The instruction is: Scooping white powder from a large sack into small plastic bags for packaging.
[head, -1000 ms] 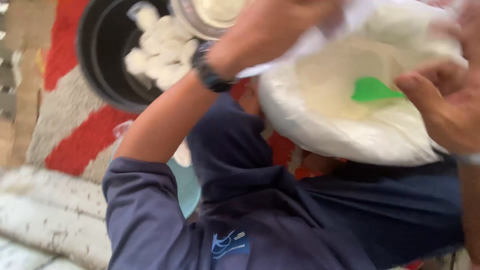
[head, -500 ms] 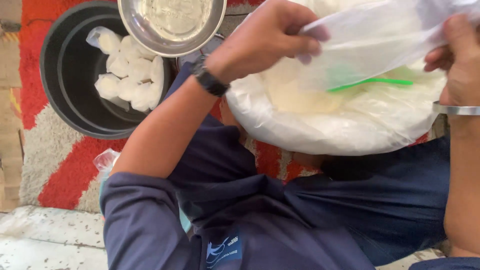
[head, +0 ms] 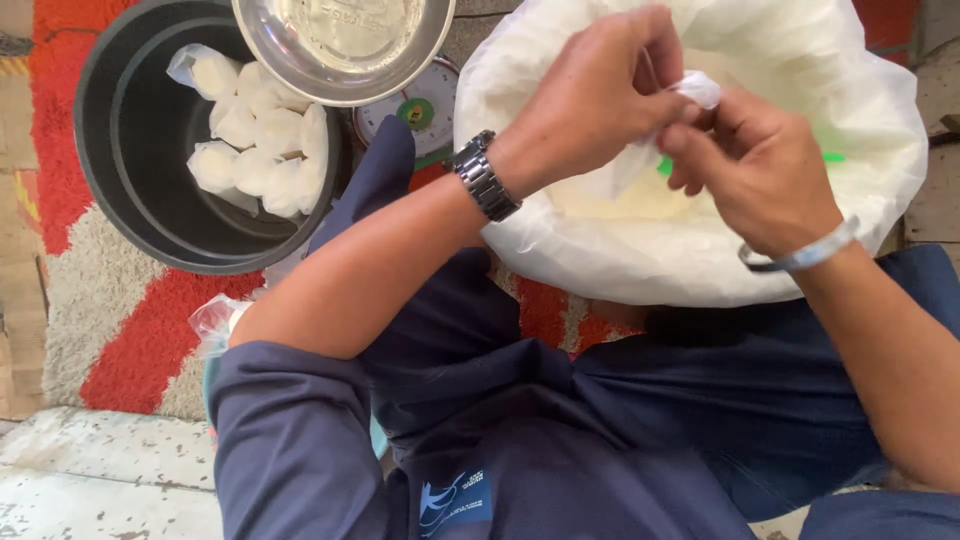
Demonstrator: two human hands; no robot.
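My left hand (head: 600, 95) and my right hand (head: 755, 165) meet over a big white sack of flour-like powder (head: 700, 250). Both pinch a small clear plastic bag (head: 655, 130) between their fingertips, just above the powder. A green scoop (head: 665, 165) lies in the powder, mostly hidden behind the hands. I wear a dark metal watch on the left wrist and a silver bangle on the right.
A black pot (head: 150, 230) at the upper left holds several small filled white packets (head: 255, 135). A steel bowl (head: 345, 45) sits on a kitchen scale (head: 410, 110) beside it. A red and grey rug (head: 130, 320) lies underneath, and crumpled clear plastic (head: 215, 320) rests near my left elbow.
The small clear bag was held spread wide between both hands; now my hands have come together and gather it at the fingertips. The view has steadied and shifted down.
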